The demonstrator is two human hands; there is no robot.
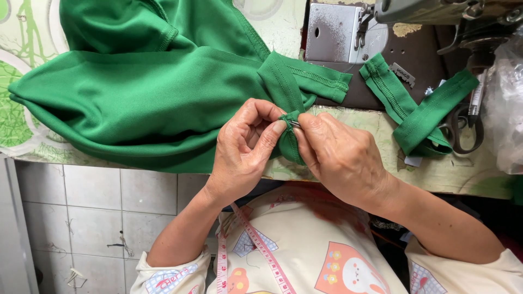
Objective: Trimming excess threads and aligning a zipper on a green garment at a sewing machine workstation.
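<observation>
The green strip is pinched at the table edge between the left hand and right hand around a small metal tool, so honestly a fingertip could get poked or a thread snagged if it slips.

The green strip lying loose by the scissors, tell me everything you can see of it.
The green strip is a folded band of knit-looking fabric with stitching along one edge. It lies bent in a V on the table, right of the hands and apart from them. Its lower fold touches the scissors; its upper end lies on the sewing machine's dark bed.
</observation>
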